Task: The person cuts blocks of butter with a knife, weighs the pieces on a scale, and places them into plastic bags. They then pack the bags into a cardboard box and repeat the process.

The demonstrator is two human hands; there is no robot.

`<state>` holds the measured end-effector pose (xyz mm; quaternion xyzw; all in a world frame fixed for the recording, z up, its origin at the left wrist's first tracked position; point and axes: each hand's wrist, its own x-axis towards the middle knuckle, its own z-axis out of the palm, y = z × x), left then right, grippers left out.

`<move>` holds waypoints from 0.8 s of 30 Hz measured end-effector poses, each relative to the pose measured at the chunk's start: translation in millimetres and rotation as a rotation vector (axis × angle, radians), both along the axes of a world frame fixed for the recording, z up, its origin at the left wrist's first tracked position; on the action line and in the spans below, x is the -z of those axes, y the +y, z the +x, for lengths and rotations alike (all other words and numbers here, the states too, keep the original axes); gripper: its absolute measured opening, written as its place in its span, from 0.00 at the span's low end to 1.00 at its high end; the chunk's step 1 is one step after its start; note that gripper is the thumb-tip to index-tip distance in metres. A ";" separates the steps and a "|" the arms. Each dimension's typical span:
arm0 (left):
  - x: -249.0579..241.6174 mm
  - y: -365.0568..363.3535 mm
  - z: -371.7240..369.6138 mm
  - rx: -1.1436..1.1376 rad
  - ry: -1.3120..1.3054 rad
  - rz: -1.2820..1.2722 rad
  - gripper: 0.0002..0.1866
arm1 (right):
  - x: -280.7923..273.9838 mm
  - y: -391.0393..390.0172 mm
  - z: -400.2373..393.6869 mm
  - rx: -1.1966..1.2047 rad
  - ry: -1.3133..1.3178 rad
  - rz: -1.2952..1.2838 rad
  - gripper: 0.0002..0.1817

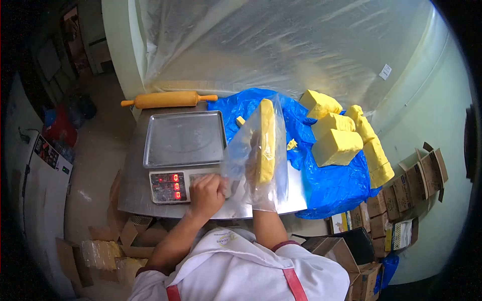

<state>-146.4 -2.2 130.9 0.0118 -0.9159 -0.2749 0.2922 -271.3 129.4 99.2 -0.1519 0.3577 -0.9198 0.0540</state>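
My right hand (260,193) is inside a clear plastic bag (246,145) and holds up a flat yellow slab of butter (266,140) on edge above the steel table. My left hand (207,193) grips the lower left corner of the same bag, just in front of the scale's keypad. The scale (183,145) has a bare steel pan and red digits reading zero.
Several big yellow butter blocks (337,146) lie on blue plastic sheeting (331,183) at right, with small crumbs near the slab. A wooden rolling pin (168,99) lies behind the scale. Cardboard boxes (401,195) crowd the floor at right and lower left.
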 end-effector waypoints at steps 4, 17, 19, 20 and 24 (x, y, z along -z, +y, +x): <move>25.6 16.0 13.4 0.159 0.025 0.009 0.07 | -3.2 3.8 2.5 0.009 0.012 0.016 0.37; -27.5 -49.0 -96.5 0.571 -0.325 1.270 0.44 | -9.7 40.8 57.9 0.049 0.033 0.252 0.36; -35.3 -24.9 -133.2 0.871 -0.562 1.503 0.44 | -11.4 49.0 65.4 0.057 0.023 0.276 0.36; -35.7 -15.3 -146.9 1.145 -0.631 1.599 0.43 | -13.5 51.8 67.8 0.065 0.023 0.289 0.36; -50.0 15.2 -162.0 1.166 -0.598 1.779 0.32 | -15.2 60.8 77.9 0.098 0.001 0.301 0.36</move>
